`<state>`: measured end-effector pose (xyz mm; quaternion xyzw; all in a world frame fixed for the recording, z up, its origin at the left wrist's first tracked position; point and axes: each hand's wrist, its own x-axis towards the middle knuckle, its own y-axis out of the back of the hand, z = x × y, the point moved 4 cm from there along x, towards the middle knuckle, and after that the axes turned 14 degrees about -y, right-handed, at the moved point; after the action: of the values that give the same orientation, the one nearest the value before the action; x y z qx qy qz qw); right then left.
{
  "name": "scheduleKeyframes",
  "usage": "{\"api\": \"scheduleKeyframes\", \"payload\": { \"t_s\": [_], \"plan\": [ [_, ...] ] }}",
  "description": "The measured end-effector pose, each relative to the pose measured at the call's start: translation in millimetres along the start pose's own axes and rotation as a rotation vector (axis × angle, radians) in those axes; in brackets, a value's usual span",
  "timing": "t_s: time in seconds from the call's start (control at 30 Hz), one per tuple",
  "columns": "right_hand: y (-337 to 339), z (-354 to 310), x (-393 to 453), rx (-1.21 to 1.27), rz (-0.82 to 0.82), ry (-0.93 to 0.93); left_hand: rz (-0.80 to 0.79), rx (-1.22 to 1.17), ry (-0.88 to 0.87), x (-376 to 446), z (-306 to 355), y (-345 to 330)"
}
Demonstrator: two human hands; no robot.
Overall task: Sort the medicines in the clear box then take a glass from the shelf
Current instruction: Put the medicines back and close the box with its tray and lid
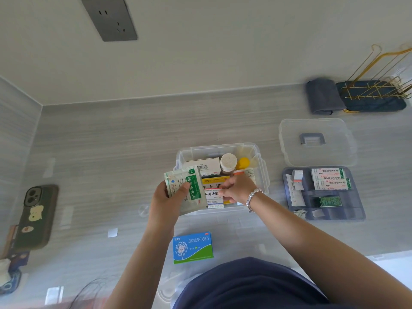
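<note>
Medicines are mid-sort on the counter: nearest, a Loratadine box (pixel 193 248) lies outside, likely awaiting its turn. Beyond it, the left hand (pixel 166 198) pinches green sachets (pixel 186 188) clear of the clear box (pixel 260 175), probably to free space, while the right hand (pixel 237 189) curls its fingers round cartons (pixel 213 192) inside. Farther right, the lid (pixel 316 141) and divider tray (pixel 359 210) sit aside for access.

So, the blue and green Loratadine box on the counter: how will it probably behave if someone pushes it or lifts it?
The Loratadine box lies flat on its broad face, so it should slide and not roll or tip. It looks like thin cardboard, probably light and easily dented. The counter looks smooth, so it may skid.
</note>
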<state>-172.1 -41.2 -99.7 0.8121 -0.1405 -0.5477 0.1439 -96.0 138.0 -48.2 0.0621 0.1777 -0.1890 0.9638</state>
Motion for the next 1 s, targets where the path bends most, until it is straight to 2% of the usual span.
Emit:
{"api": "scheduleKeyframes", "payload": {
  "t_s": [0.17, 0.23, 0.37, 0.47, 0.57, 0.8, 1.0],
  "plan": [
    [11, 0, -7, -0.081, 0.120, 0.084, -0.017, 0.022, 0.012, -5, -1, -7],
    [18, 0, -13, 0.029, 0.147, 0.116, -0.039, 0.039, 0.013, -6, -1, -14],
    [29, 7, -32, 0.389, -0.012, 0.137, -0.113, 0.051, 0.023, -4, 0, -40],
    [35, 13, -43, 0.373, -0.021, 0.244, -0.167, 0.108, 0.013, 1, 1, -64],
    [42, 17, -46, 0.417, 0.047, 0.233, -0.207, 0.149, 0.034, 5, -1, -87],
    [40, 13, -42, 0.137, 0.292, 0.172, -0.303, 0.321, 0.162, 22, -8, -85],
    [30, 8, -46, -0.197, 0.436, 0.109, -0.384, 0.444, 0.110, 30, -15, -79]
  ]
}}
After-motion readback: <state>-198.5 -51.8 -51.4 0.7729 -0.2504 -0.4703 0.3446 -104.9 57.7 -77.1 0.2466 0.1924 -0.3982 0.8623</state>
